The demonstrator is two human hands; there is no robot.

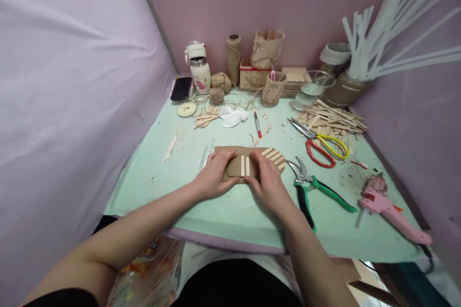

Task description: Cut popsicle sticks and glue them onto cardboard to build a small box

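Observation:
A small brown cardboard piece (235, 167) with two pale wooden sticks (245, 166) across its middle lies between my hands. My left hand (217, 172) grips its left side, thumb along the near edge and fingers at the far edge. On the right side, my right hand (265, 175) holds it the same way, fingers curled beside the sticks. Under it rests a longer, round-ended cardboard piece (230, 149), with several slanted wooden strips (275, 157) on its right end.
Green-handled pruners (306, 180), red-and-yellow scissors (319, 139) and a pink glue gun (389, 208) lie to the right. Wooden sticks (334, 120), a plastic cup (313, 91), twine (221, 82) and a bottle (200, 74) stand or lie farther back.

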